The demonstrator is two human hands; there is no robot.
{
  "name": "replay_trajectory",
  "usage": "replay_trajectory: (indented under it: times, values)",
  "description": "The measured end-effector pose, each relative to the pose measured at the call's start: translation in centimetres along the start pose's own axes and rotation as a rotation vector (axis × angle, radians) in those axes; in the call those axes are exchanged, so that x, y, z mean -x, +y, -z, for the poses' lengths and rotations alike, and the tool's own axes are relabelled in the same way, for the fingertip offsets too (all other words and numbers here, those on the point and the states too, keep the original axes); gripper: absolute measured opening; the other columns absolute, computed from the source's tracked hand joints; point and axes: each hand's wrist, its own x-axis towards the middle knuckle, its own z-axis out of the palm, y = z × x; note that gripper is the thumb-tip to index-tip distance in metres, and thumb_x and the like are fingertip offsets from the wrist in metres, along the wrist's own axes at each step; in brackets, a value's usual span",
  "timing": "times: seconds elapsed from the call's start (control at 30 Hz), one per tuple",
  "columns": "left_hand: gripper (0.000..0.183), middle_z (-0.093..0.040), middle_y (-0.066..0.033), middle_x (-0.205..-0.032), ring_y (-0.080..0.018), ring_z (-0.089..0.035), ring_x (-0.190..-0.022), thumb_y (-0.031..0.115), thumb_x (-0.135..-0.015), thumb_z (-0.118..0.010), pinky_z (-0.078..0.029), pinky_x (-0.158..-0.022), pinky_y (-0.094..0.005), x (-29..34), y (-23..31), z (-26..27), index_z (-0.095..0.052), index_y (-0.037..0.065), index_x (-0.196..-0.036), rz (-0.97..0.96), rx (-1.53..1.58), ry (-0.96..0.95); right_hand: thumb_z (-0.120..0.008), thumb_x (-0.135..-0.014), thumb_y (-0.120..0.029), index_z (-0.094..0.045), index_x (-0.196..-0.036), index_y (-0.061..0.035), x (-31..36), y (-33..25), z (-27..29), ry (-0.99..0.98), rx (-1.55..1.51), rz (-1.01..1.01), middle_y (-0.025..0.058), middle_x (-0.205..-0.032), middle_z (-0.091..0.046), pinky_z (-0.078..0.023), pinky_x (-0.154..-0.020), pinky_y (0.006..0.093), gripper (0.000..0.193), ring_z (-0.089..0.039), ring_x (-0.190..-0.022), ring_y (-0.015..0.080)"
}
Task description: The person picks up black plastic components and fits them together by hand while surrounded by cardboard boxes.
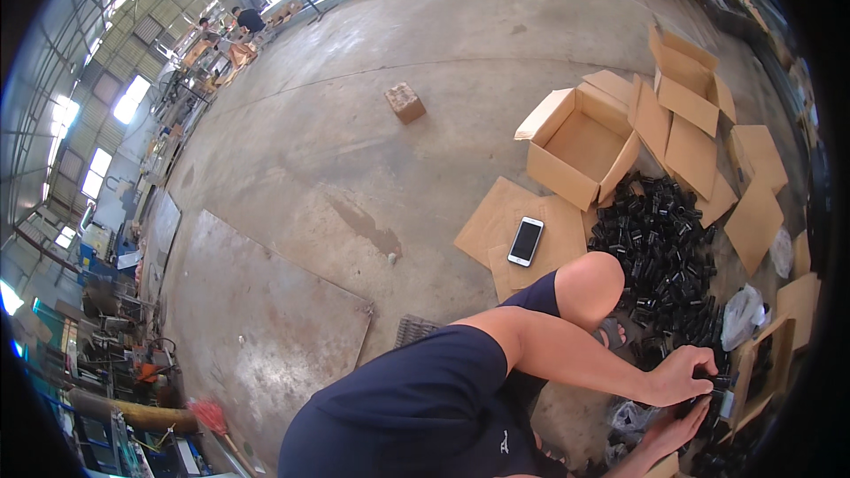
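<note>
At the lower right, my left hand (680, 376) reaches across with its fingers bent and closed around a small black part (722, 382). My right hand (675, 429) comes in from the lower edge just below it, fingers closed along the same dark piece. A small pale strip shows beside their fingertips, too small to make out. Close by spreads a large heap of black tubular parts (651, 243). A cardboard box (779, 363) stands at my fingertips, its flaps open. Near my right forearm lies a clear plastic bag (630, 418).
An open cardboard box (584, 143) stands beyond the heap, with flattened cardboard (691, 155) around it. A phone (526, 242) rests on a cardboard sheet. Another plastic bag (742, 317) lies by the heap. A small brown block (405, 103) and a metal plate (266, 292) lie on the floor.
</note>
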Motion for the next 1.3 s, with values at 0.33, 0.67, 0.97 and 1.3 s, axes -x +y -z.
replay_trajectory:
  times: [0.33,0.67,0.97,1.3]
  values:
    - [0.025,-0.070,-0.0161,-0.091,-0.0215,-0.067,-0.086,0.007,-0.078,-0.072,-0.053,-0.079,-0.0343,0.9,0.5,-2.5,-0.062,-0.005,-0.097,0.009,0.000,-0.082,-0.072,-0.089,-0.001,-0.055,-0.142,0.0015,1.7,2.0,1.5,0.099,-0.061,-0.122,0.0225,-0.145,-0.052,-0.050,-0.104,0.0369,0.056,-0.057,-0.130,0.0327]
    - [0.024,-0.070,-0.0166,-0.088,-0.0237,-0.068,-0.083,0.007,-0.075,-0.072,-0.052,-0.075,-0.0360,1.5,-0.1,-4.2,-0.064,-0.005,-0.093,0.008,0.008,-0.072,-0.050,-0.107,-0.018,-0.046,-0.147,0.0055,2.0,0.1,3.8,0.106,-0.657,-0.473,0.0208,-0.150,-0.044,-0.051,-0.104,0.0403,0.047,-0.052,-0.132,0.0302]
    - [0.025,-0.071,-0.0154,-0.091,-0.0209,-0.066,-0.080,0.007,-0.077,-0.072,-0.052,-0.071,-0.0345,2.0,-0.9,-4.7,-0.064,-0.005,-0.098,-0.016,-0.026,-0.103,-0.049,-0.106,-0.017,-0.044,-0.149,0.0045,1.9,-2.7,5.4,0.112,-0.871,-0.666,0.0214,-0.150,-0.042,-0.053,-0.104,0.0371,0.049,-0.051,-0.134,0.0285]
    - [0.024,-0.071,-0.0172,-0.088,-0.0279,-0.069,-0.086,0.007,-0.073,-0.072,-0.053,-0.078,-0.0375,2.6,0.4,-5.3,-0.064,-0.005,-0.093,0.016,-0.026,-0.096,-0.046,-0.108,-0.020,-0.047,-0.147,0.0047,1.8,-4.2,7.1,0.098,-0.974,-0.750,0.0181,-0.150,-0.044,-0.049,-0.102,0.0350,0.046,-0.052,-0.133,0.0262]
